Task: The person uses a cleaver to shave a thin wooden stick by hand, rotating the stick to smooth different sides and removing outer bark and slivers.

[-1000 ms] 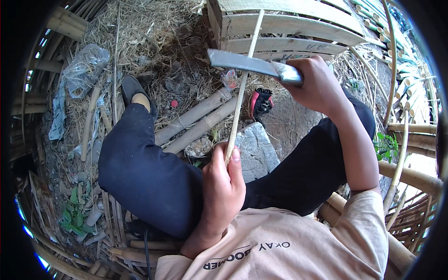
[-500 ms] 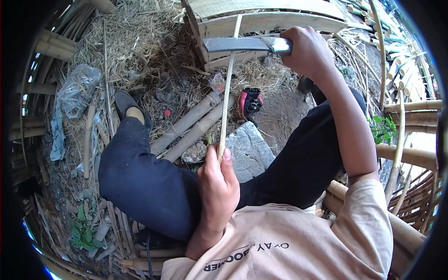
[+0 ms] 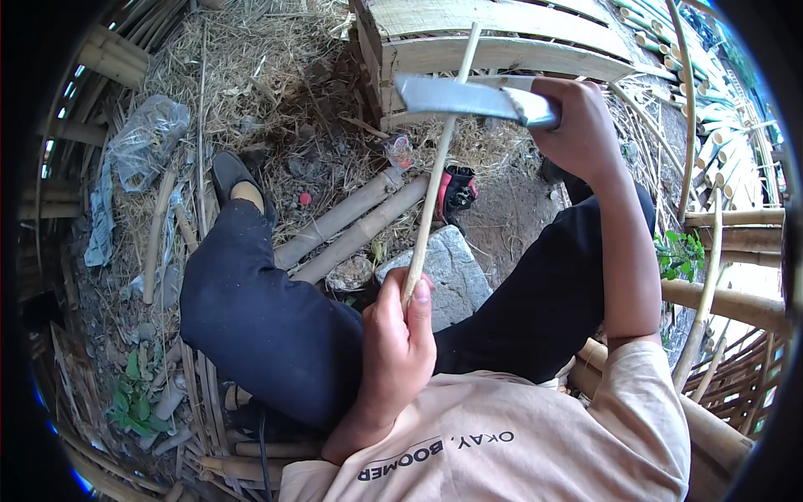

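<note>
A thin, pale bamboo stick (image 3: 435,184) slants up and away from me, its near end closed in my left hand (image 3: 399,343) above my lap. My right hand (image 3: 577,125) grips the handle of a broad-bladed knife (image 3: 460,98), the blade pointing left. That blade lies across the upper part of the stick and looks slightly blurred; whether it bites into the stick I cannot tell. Below the stick, between my legs, sits a grey stone block (image 3: 456,284).
Two bamboo poles (image 3: 360,238) lie on the ground beside the stone. A wooden slatted crate (image 3: 502,54) stands ahead, with a red and black object (image 3: 457,192) nearer me. Cut bamboo (image 3: 728,159) is piled at far right. A clear plastic bag (image 3: 149,138) lies left.
The stick's far end has swung to the right. My right hand and the knife have come lower and nearer, a little to the right, with the blade still across the stick.
</note>
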Available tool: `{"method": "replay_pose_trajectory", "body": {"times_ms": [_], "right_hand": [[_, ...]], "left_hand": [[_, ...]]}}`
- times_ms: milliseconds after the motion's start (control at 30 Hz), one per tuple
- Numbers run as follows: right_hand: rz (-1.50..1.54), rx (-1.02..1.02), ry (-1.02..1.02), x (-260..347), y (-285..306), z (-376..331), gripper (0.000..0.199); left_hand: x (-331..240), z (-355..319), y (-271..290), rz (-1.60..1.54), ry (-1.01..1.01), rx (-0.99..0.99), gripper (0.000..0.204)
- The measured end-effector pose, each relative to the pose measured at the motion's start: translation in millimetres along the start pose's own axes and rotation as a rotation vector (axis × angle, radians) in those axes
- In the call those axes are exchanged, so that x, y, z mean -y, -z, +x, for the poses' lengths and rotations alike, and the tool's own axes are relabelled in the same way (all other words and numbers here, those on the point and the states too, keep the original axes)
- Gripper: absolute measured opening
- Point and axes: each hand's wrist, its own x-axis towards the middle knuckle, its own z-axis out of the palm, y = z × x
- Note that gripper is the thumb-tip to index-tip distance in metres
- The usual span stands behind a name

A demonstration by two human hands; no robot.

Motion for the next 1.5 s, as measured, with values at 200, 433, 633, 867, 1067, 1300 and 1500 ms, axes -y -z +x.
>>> {"method": "replay_pose_trajectory", "body": {"times_ms": [200,433,633,867,1067,1300,1500], "right_hand": [[0.032,0.231,0.078,-1.2,-7.9,2.9,0.01],[-0.029,0.416,0.299,27.1,-1.3,-6.2,0.016],[-0.042,0.468,0.279,35.5,4.2,-13.3,0.022],[-0.065,0.442,0.154,37.5,-6.7,-20.9,0.014],[-0.151,0.351,0.081,11.5,13.3,10.4,0.007],[-0.18,0.577,0.185,-15.0,20.8,29.0,0.011],[-0.001,0.607,0.403,-22.3,16.6,63.5,0.031]], "left_hand": [[1.9,2.7,-7.7,-0.164,0.029,-0.124,0.023],[-3.1,9.7,11.4,-0.022,0.009,0.0,0.028],[-4.7,10.7,12.9,-0.263,0.104,0.019,0.024],[-0.7,10.4,-1.4,-0.293,0.087,-0.072,0.023],[3.6,15.0,-15.9,-0.318,0.122,0.035,0.033],[5.4,28.4,-28.8,-0.318,0.171,0.018,0.031],[-2.7,41.1,-26.7,-0.345,0.232,-0.012,0.035]]}}
